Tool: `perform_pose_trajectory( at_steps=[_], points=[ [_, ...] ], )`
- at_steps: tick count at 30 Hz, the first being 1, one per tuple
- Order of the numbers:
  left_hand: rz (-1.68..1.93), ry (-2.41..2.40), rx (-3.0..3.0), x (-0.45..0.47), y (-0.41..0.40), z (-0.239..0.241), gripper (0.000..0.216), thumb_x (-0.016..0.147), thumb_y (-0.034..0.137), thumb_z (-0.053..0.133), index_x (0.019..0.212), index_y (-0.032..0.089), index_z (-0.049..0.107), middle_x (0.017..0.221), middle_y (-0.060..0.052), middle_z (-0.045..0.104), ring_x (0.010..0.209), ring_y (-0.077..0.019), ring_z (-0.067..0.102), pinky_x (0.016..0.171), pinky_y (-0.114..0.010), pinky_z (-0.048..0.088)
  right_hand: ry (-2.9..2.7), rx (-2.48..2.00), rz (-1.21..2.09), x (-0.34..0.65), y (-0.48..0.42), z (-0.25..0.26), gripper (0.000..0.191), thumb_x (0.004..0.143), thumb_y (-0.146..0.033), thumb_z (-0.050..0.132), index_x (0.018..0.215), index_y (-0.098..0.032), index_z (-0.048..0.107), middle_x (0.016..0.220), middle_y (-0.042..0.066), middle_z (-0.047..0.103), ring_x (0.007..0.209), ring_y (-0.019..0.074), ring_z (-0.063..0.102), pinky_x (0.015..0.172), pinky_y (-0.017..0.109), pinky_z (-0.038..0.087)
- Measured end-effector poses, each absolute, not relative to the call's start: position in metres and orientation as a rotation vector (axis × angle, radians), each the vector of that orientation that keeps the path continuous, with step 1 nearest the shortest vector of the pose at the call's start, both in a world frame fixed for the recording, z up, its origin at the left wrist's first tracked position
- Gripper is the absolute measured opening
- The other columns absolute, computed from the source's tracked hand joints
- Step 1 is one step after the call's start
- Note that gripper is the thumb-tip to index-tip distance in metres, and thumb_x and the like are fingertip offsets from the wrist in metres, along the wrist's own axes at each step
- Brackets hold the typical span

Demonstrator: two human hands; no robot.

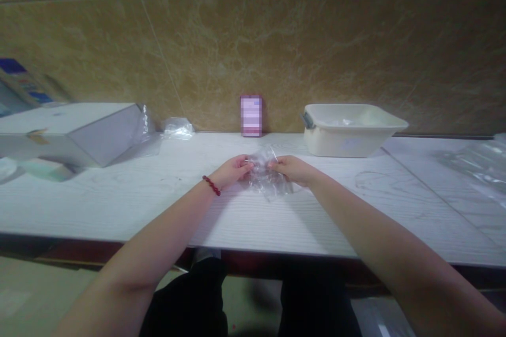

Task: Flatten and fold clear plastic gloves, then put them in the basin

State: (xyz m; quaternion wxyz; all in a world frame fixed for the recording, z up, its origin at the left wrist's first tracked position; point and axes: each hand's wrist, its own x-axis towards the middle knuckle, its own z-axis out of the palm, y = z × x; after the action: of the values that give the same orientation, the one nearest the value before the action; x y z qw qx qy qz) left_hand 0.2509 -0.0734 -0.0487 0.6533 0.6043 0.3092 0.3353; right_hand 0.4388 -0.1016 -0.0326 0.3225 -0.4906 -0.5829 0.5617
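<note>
A small clear plastic bag (264,175) is held over the middle of the white table (158,195). My left hand (233,170), with a red bead bracelet on its wrist, pinches the bag's left edge. My right hand (292,168) pinches the right edge. Both hands have their fingers closed on the plastic. What is inside the bag cannot be made out.
A cream plastic basin (351,129) stands at the back right, by the marble wall. A pink box (251,115) stands upright behind the hands. A white carton (71,134) and crumpled clear plastic (177,128) lie at the back left. More clear bags (474,163) lie at the far right.
</note>
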Motion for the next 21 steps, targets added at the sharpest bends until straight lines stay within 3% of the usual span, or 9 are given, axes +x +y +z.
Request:
perform_pose_trajectory(
  at_steps=[5,12,21],
  points=[
    [0.77,0.754,1.36,0.252,-0.074,-0.05,0.022,0.068,0.027,0.058,0.081,0.012,0.051,0.068,0.0,0.055,0.058,-0.0061,0.051,0.057,-0.02,0.042,-1.532,-1.301,1.458,0.439,-0.102,-0.033,0.017,0.067,-0.03,0.057,0.072,-0.014,0.059,0.059,0.0,0.059,0.05,0.008,0.05,0.044,0.016,0.037],
    [0.685,0.728,1.314,0.25,-0.077,-0.044,0.025,0.07,0.029,0.056,0.087,0.012,0.052,0.083,-0.006,0.058,0.07,-0.0099,0.055,0.067,-0.026,0.043,-1.439,-1.306,1.456,0.44,-0.098,-0.038,0.012,0.068,-0.025,0.056,0.073,-0.014,0.058,0.062,0.001,0.06,0.053,0.0091,0.052,0.048,0.019,0.041],
    [0.672,0.747,1.216,0.252,-0.077,-0.045,0.018,0.07,0.017,0.057,0.087,0.011,0.053,0.081,-0.005,0.058,0.071,-0.0096,0.055,0.074,-0.029,0.042,-1.306,-1.239,1.454,0.442,-0.09,-0.043,0.014,0.07,-0.024,0.054,0.078,-0.014,0.059,0.059,0.0,0.059,0.052,0.0088,0.052,0.049,0.019,0.042]
  ],
)
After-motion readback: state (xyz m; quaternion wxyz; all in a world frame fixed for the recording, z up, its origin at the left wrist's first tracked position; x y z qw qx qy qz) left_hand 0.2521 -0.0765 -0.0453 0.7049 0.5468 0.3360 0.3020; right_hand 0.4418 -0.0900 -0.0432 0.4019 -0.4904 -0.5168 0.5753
